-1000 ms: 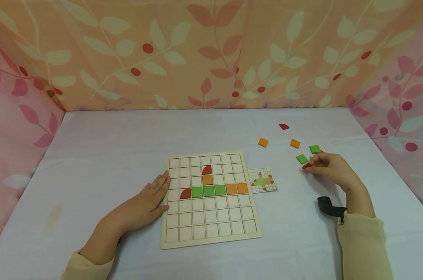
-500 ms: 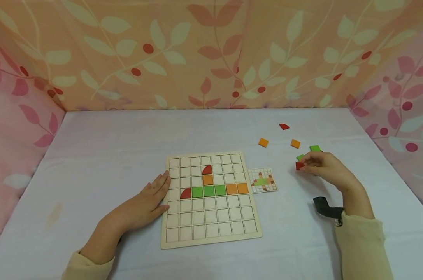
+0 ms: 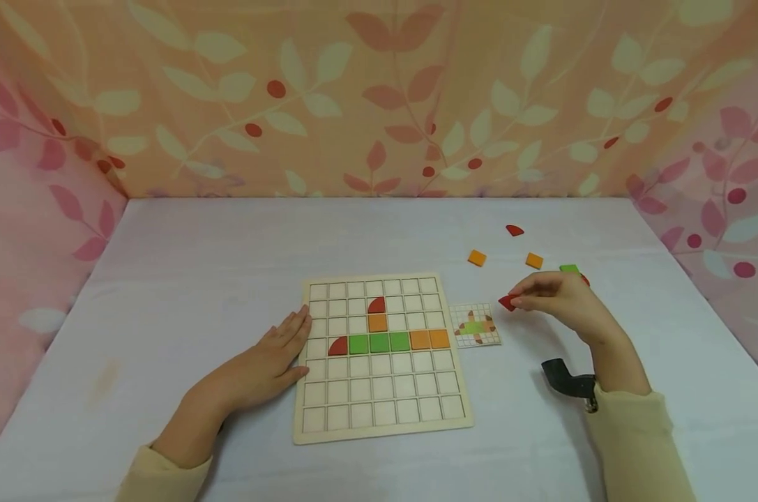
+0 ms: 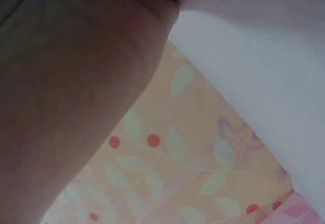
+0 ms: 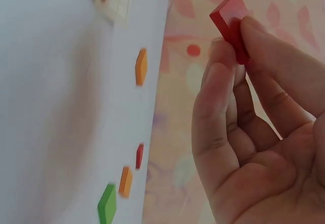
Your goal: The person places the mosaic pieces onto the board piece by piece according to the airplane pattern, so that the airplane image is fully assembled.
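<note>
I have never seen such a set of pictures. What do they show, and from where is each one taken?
No machine here: a person works bare-handed. The wide picture is taken from the person's head, the two close ones from the left and right wrists. On the white table lies a board with coloured tiles set in it, and beside it a small card. Loose tiles lie farther back. The left hand touches the board's left edge; the right hand pinches a red tile.
</note>
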A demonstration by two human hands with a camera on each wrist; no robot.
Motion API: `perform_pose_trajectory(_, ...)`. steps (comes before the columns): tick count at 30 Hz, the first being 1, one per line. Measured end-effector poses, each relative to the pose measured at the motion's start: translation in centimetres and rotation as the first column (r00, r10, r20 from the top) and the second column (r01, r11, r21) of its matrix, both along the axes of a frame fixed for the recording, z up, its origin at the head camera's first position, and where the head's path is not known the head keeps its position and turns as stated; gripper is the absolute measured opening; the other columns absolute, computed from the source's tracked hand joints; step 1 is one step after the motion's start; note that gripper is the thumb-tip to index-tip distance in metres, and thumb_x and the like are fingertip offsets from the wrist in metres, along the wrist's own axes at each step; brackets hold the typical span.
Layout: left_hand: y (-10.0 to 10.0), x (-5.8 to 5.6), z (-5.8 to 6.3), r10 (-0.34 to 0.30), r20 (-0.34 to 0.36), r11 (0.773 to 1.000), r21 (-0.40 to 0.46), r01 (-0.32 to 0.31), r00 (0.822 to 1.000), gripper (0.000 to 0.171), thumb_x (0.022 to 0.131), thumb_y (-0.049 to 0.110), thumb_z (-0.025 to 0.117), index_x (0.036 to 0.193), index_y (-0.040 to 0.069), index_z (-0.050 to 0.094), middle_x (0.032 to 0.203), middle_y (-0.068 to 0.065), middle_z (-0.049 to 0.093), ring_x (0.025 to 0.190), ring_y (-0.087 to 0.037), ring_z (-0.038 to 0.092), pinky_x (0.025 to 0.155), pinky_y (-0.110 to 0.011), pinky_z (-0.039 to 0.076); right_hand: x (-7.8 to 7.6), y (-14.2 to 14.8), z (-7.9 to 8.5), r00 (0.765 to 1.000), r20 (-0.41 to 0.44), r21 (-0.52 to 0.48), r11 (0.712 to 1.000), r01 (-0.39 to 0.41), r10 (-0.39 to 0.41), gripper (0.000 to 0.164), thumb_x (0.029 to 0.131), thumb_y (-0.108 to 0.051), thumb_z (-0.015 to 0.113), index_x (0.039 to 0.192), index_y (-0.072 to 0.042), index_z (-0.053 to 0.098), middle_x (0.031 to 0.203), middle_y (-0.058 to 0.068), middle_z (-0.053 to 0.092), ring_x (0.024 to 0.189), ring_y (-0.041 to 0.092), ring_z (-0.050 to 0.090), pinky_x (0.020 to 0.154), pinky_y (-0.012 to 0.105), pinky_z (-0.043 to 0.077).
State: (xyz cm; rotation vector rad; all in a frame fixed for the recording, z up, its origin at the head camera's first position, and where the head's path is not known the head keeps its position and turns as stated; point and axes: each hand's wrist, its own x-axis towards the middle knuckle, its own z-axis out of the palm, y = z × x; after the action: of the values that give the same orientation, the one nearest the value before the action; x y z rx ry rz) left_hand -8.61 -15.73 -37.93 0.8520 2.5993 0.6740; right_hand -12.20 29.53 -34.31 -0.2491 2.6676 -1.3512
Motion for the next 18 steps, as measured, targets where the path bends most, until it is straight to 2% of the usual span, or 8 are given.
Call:
perform_pose_trajectory(6, 0.1, 0.0, -0.2, 0.009, 0.006, 1.0, -0.017, -0.009, 1.0, 0.07, 0.098, 0.022, 0.052, 0.149, -0.004, 0.012, 0.157, -0.017, 0.001, 0.142, -0.036, 0.006, 0.112, -0.054, 0.013, -0.5, -2.6, 0.5, 0.994, 0.055, 0.03, 0.995, -0.1, 0.098, 0.013, 0.086, -0.008, 0.068, 0.097, 0.0, 0.071, 0.091, 0.008, 0.069, 0.082, 0.022, 0.064, 0.074, 0.028, 0.054)
perform_pose_trajectory(11, 0.1, 0.2, -0.1, 0.018, 0.023, 0.999, -0.027, -0.017, 1.0, 0.07, 0.097, 0.021, 0.052, 0.148, -0.005, 0.012, 0.157, -0.017, 0.001, 0.142, -0.035, 0.005, 0.112, -0.054, 0.013, -0.8, -5.7, 0.9, 0.969, 0.105, 0.027, 0.973, -0.229, 0.226, 0.009, 0.086, -0.007, 0.068, 0.093, -0.003, 0.072, 0.089, 0.007, 0.07, 0.082, 0.029, 0.063, 0.071, 0.031, 0.054)
perform_pose_trajectory(18, 0.1, 0.1, -0.2, 0.028, 0.032, 0.999, -0.043, -0.027, 0.999, 0.069, 0.098, 0.019, 0.051, 0.149, -0.004, 0.011, 0.157, -0.016, 0.0, 0.142, -0.034, 0.004, 0.112, -0.053, 0.012, -1.2, -10.1, 0.7, 0.936, 0.114, -0.025, 0.943, -0.332, 0.333, 0.006, 0.085, -0.006, 0.07, 0.089, -0.003, 0.071, 0.088, 0.005, 0.069, 0.078, 0.024, 0.062, 0.07, 0.034, 0.055)
